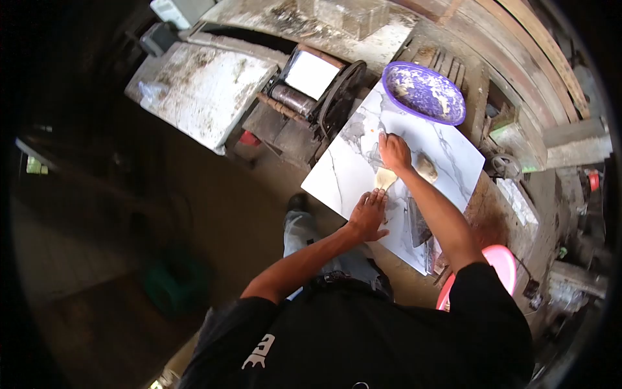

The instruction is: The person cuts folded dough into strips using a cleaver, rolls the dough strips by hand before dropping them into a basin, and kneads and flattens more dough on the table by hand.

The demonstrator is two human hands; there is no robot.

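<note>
A flattened pale piece of dough (pixel 385 179) lies on the white marble-patterned board (pixel 334 172) between my hands. My left hand (pixel 369 215) rests palm down at its near end, fingers stretched out and touching it, thumb apart. Just past the dough's far end, my right hand (pixel 395 153) is closed and low over the board. A greyish edge shows beside its fingers; I cannot make out what it grips. A rounded dough lump (pixel 426 168) sits to the right of this hand. A dark flat object (pixel 418 223) lies partly behind my right forearm.
A purple basin (pixel 424 115) smeared with dough stands at the board's far corner. Left of the board is a roller machine (pixel 293 98) with a large wheel, beside a stained white table (pixel 194 91). A pink basin (pixel 502 266) is near my right elbow.
</note>
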